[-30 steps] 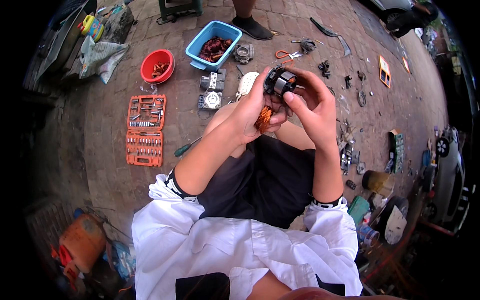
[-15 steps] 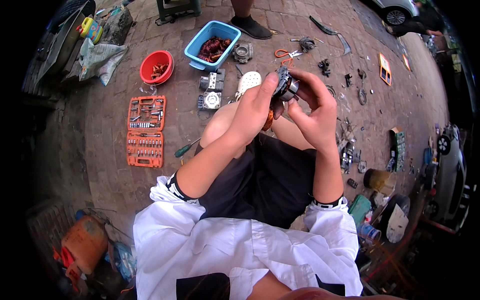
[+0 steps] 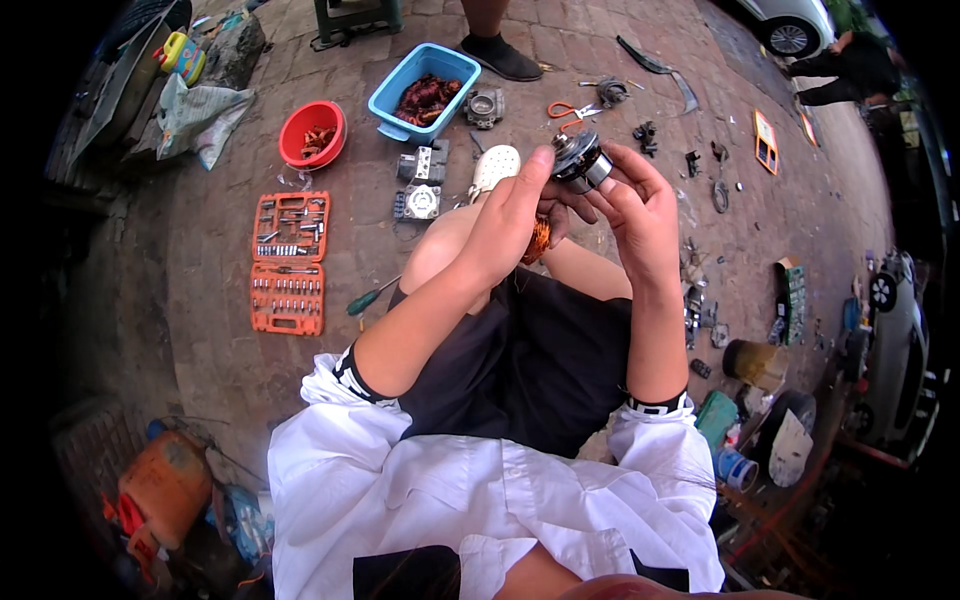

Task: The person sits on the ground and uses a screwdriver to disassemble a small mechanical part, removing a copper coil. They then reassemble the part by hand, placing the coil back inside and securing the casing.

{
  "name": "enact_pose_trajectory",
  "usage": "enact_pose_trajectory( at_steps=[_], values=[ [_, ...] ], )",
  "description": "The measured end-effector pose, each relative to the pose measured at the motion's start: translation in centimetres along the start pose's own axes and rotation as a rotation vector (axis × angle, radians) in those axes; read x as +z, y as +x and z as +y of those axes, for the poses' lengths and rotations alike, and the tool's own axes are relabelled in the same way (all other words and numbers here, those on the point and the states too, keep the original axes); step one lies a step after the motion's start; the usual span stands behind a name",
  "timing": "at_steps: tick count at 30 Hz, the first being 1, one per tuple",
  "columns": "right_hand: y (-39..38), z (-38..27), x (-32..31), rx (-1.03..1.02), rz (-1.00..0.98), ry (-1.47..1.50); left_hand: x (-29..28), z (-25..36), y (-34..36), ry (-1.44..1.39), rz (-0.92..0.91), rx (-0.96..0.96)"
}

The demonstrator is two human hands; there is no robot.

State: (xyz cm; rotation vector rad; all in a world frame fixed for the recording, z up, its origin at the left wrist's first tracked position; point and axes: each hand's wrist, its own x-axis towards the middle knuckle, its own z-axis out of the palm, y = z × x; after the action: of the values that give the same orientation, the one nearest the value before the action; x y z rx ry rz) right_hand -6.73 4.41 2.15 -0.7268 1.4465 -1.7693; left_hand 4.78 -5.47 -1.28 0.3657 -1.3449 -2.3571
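Above the frame's middle, our left hand (image 3: 508, 222) and right hand (image 3: 643, 208) had fingers grasping a metal part (image 3: 580, 161).

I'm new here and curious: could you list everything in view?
Round part: one, black and silver, upper centre
Wire bundle: one, copper, below round part
Bowl: one, red, upper left
Basin: one, blue, right of bowl
Tool case: one, orange, left
Screwdriver: one, green-handled, left of centre
Scissors: one pair, orange-handled, beyond round part
Sickle: one, dark, upper right
Jug: one, yellow, top left
Container: one, orange, lower left
Loose parts: several, grey and black, mostly right
Cars: two, pale, right
Bystander: one, in black, top right
Shirt: one, white, bottom
Left grip: one, bare, on round part
Right grip: one, bare, on round part
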Motion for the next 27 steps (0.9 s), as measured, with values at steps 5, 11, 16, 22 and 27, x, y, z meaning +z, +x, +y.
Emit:
enact_pose_trajectory(
  at_steps=[5, 11, 16, 22, 27],
  values=[
    [0.18, 0.09, -0.09, 0.043, 0.006, 0.157, 0.02, 0.32, -0.17, 0.073, -0.028, 0.049],
    [0.26, 0.20, -0.35, 0.056, -0.007, 0.213, -0.55, -0.14, -0.33, 0.132, -0.075, 0.068],
    [0.31, 0.33, -0.57, 0.055, -0.041, 0.284, -0.57, -0.13, -0.50, 0.164, -0.067, 0.062],
    [0.19, 0.33, -0.54, 0.036, -0.056, 0.273, -0.43, 0.06, -0.62, 0.171, -0.048, 0.067],
    [-0.02, 0.19, -0.33, -0.009, -0.052, 0.208, -0.40, 0.02, -0.62, 0.148, -0.049, 0.061]
  ],
)
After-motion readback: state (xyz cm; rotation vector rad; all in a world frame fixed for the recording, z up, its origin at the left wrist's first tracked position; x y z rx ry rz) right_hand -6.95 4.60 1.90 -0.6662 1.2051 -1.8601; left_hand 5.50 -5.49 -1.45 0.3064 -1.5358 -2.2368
